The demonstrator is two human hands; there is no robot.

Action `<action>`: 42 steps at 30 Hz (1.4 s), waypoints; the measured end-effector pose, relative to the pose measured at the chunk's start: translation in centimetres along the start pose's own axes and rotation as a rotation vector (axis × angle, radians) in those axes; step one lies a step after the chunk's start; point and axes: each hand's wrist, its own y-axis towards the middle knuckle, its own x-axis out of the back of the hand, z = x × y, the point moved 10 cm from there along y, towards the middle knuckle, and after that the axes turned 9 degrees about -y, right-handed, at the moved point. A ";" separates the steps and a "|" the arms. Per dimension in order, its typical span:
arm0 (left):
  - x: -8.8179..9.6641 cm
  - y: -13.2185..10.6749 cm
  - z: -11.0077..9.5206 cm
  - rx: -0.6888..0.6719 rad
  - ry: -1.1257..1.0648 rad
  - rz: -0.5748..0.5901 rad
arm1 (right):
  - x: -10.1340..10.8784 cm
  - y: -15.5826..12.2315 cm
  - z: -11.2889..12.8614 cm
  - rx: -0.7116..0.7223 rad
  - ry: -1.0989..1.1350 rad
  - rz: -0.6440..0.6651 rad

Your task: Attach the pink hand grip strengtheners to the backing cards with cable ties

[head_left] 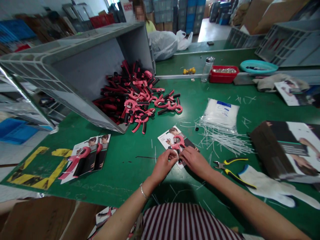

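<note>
1. My left hand [163,165] and right hand [195,161] are meeting at 12 o'clock, low over the green workbench [140,178]. My fingers are curled almost closed, and both sets are holding the lower part of a pink-and-black hand grip exerciser [179,143].
2. The exerciser is lying on a printed backing card [168,138], just ahead of my fingertips. I cannot tell exactly which part each fingertip is pinching.
3. At 1 o'clock, a clear bag of white cable ties [220,115] is resting on the bench, with loose ties [223,140] scattered just beside my right hand.
4. At 2 o'clock, yellow-and-black pliers [231,170] are lying next to a white work glove [271,186], and a stack of printed boxes [282,150] is sitting beyond them.
5. At 11 o'clock, a grey plastic crate [82,73] is lying tipped on its side, with a heap of loose exercisers [132,96] piled at its mouth.
6. At 10 o'clock, two more carded exercisers [85,158] are lying beside yellow-and-black floor tape [37,170].
7. Farther off at 1 o'clock, a red tray [223,75] is sitting between a glass bottle [207,68] and a teal dish [258,66], while a person [147,23] is standing beyond the crate at 12 o'clock.
</note>
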 end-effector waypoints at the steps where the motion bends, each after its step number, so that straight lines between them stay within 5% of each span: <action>1: 0.1 0.0 0.1 0.012 0.008 -0.003 | 0.0 0.0 -0.2 -0.009 0.022 -0.006; 16: 0.0 -0.3 1.8 0.137 -0.139 -0.026 | 0.3 -0.3 -0.9 -0.028 0.020 -0.016; 26: -0.1 0.3 -0.2 0.027 0.074 0.051 | 0.3 -0.3 -0.6 0.001 0.105 -0.040; 34: -0.5 0.6 -1.4 0.072 0.111 0.175 | 0.5 -0.3 0.1 0.015 0.086 -0.033; 42: -0.4 0.5 -3.0 0.020 0.108 0.104 | 1.0 -0.8 0.1 -0.014 -0.040 0.027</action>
